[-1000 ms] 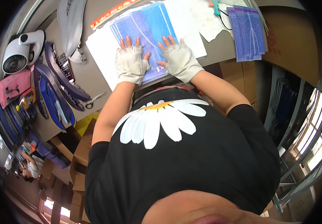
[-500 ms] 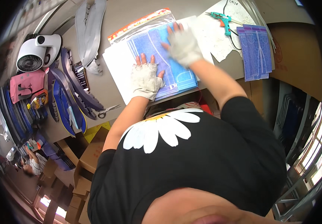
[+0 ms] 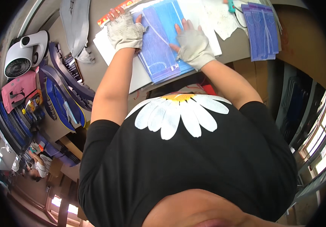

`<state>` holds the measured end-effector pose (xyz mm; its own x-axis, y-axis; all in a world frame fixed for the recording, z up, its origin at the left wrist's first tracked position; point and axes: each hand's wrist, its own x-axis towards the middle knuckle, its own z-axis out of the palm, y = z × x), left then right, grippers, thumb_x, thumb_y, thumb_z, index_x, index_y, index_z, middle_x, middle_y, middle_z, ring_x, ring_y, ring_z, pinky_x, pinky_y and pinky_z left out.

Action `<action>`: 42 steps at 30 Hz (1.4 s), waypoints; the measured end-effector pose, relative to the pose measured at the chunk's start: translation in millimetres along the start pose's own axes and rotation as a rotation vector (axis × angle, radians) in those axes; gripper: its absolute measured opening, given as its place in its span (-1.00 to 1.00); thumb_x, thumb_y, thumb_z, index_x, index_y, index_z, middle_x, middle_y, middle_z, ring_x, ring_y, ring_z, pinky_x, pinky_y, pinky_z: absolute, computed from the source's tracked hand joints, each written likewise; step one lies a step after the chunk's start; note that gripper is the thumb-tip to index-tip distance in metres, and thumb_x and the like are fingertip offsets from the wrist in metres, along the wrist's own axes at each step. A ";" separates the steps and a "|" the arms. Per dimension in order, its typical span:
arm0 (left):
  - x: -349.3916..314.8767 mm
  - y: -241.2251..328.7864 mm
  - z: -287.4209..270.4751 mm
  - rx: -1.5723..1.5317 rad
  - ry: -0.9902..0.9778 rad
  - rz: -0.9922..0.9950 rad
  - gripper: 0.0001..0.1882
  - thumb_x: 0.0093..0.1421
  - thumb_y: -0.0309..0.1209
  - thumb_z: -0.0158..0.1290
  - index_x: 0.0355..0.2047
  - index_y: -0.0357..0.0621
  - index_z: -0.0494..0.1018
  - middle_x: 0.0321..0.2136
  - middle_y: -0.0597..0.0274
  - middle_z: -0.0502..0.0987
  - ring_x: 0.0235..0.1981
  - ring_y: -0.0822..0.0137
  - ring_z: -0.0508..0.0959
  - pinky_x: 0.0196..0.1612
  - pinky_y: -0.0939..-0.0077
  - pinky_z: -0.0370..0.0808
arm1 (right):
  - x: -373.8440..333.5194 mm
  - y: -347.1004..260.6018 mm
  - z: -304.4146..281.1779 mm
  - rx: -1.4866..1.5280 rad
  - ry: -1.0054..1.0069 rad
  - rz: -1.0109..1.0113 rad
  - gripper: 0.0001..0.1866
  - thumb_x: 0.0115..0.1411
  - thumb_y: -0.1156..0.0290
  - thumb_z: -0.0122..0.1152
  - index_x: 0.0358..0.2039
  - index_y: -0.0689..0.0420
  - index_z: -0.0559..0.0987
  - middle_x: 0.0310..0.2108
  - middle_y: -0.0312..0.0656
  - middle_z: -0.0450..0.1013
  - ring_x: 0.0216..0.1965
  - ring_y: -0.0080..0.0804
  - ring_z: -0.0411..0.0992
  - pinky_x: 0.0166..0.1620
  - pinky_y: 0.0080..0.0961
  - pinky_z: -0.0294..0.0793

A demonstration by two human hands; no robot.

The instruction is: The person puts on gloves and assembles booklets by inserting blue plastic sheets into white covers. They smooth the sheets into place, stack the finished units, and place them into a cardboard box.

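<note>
A blue denim-print panel (image 3: 156,45), with white stitch-like lines and a brighter blue strip on its right, lies on white sheets (image 3: 139,78) in front of me. My left hand (image 3: 125,31), in a pale fingerless glove, rests at the panel's upper left edge. Its fingers are stretched out and its thumb is apart. On the panel's right side lies my right hand (image 3: 195,45), gloved the same way, fingers spread flat. Behind the left hand shows part of a clear bag with an orange-red header (image 3: 112,15).
Similar denim-print panels (image 3: 261,32) lie at the right, beside a teal glue gun (image 3: 231,6) partly cut off. On the left are a white fan (image 3: 23,56), a pink pouch (image 3: 19,90), curved dark strips (image 3: 66,75) and long grey pieces (image 3: 75,26). Another person (image 3: 40,166) sits far left.
My left hand has moved up to the panel's upper left edge. My right hand has come slightly down and right, its fingers still spread. The view has shifted, so the scissors no longer show.
</note>
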<state>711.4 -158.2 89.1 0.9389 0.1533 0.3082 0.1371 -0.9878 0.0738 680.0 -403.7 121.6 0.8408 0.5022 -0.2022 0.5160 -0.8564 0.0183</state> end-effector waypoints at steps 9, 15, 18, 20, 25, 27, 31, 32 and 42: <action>-166.8 45.0 -91.4 -0.186 -0.625 0.326 -0.21 0.07 0.06 0.05 0.14 -0.33 0.29 0.19 -0.46 0.13 0.27 -0.29 0.10 0.25 0.03 0.07 | -5.1 1.1 4.1 -0.002 0.195 -0.020 -0.27 0.23 -0.15 -0.11 0.25 0.10 0.25 0.29 0.04 0.11 0.31 -0.12 0.08 0.24 -0.07 0.14; -161.7 16.1 -86.5 -0.790 -0.562 -0.067 -0.22 0.23 -0.01 -0.08 0.32 -0.18 -0.01 0.31 0.00 0.05 0.28 0.17 0.17 0.26 0.25 0.12 | -1.0 16.9 17.5 0.127 0.342 0.070 -0.34 0.22 -0.07 -0.01 0.10 0.26 0.40 0.20 0.06 0.24 0.17 -0.10 0.26 0.16 -0.29 0.27; -93.4 17.0 -79.1 -1.569 -0.220 -1.209 -0.15 0.28 0.23 -0.31 0.27 -0.29 0.04 0.23 0.04 0.19 0.20 0.19 0.23 0.25 0.32 0.08 | 7.0 9.2 4.9 0.379 0.062 0.299 -0.36 0.17 -0.06 0.07 -0.05 0.32 0.48 0.08 0.11 0.34 0.06 -0.09 0.34 0.09 -0.31 0.32; -78.9 7.5 -37.3 -1.066 -0.368 -0.980 -0.14 0.15 -0.01 0.04 0.23 -0.41 0.02 0.12 -0.15 0.30 0.09 0.09 0.36 0.18 0.34 0.24 | 26.8 15.7 10.9 0.667 -0.096 0.435 -0.36 0.12 -0.08 0.13 -0.13 0.33 0.51 0.01 0.12 0.39 -0.01 -0.07 0.38 0.05 -0.29 0.36; -57.9 23.6 -4.8 -0.431 -0.486 -0.748 -0.25 0.03 -0.08 0.22 0.10 -0.33 0.26 -0.04 -0.11 0.45 -0.03 0.06 0.47 0.07 0.26 0.38 | 45.3 41.2 63.3 0.556 0.024 0.340 -0.43 0.00 -0.03 0.25 -0.24 0.28 0.56 -0.20 0.12 0.48 -0.13 -0.02 0.45 -0.05 -0.28 0.42; -62.6 -1.7 28.5 -0.262 -0.717 -0.474 -0.39 0.06 -0.04 0.15 0.03 -0.16 0.40 -0.07 -0.01 0.48 0.00 0.08 0.46 0.08 0.25 0.38 | 37.8 42.9 47.5 0.667 -0.017 0.268 -0.48 -0.04 0.02 0.28 -0.25 0.24 0.57 -0.26 0.13 0.50 -0.16 0.00 0.47 -0.08 -0.28 0.44; -91.4 -22.3 47.0 -1.036 -0.645 -0.685 -0.63 0.02 -0.27 0.11 -0.15 -0.10 0.50 -0.23 0.08 0.48 -0.14 0.10 0.48 -0.08 0.24 0.45 | 29.9 33.7 21.4 0.757 -0.050 0.473 -0.52 -0.04 0.15 0.25 -0.19 0.25 0.53 -0.31 0.11 0.49 -0.27 -0.07 0.48 -0.21 -0.30 0.47; -77.2 1.6 13.8 -1.285 -0.580 -0.934 -0.71 -0.03 -0.40 0.10 -0.24 -0.13 0.49 -0.31 0.12 0.46 -0.24 0.12 0.48 -0.19 0.23 0.48 | 25.7 41.2 16.2 0.880 -0.102 0.534 -0.56 -0.04 0.23 0.26 -0.19 0.26 0.52 -0.33 0.06 0.48 -0.31 -0.14 0.47 -0.22 -0.32 0.46; -32.3 -12.7 -99.2 -1.681 -0.108 -0.390 -0.58 0.07 -0.56 0.11 -0.02 -0.28 0.39 -0.17 0.19 0.45 -0.18 0.31 0.46 -0.08 0.49 0.44 | -6.8 74.2 -88.4 1.653 0.378 -0.040 -0.68 0.00 0.62 0.19 -0.17 0.22 0.51 -0.39 -0.27 0.46 -0.44 -0.55 0.36 -0.36 -0.56 0.43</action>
<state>648.0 -147.9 172.3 0.9580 0.2859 -0.0222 -0.0435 0.2214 0.9742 727.1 -460.1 211.0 0.9477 0.3144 0.0550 0.0318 0.0784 -0.9964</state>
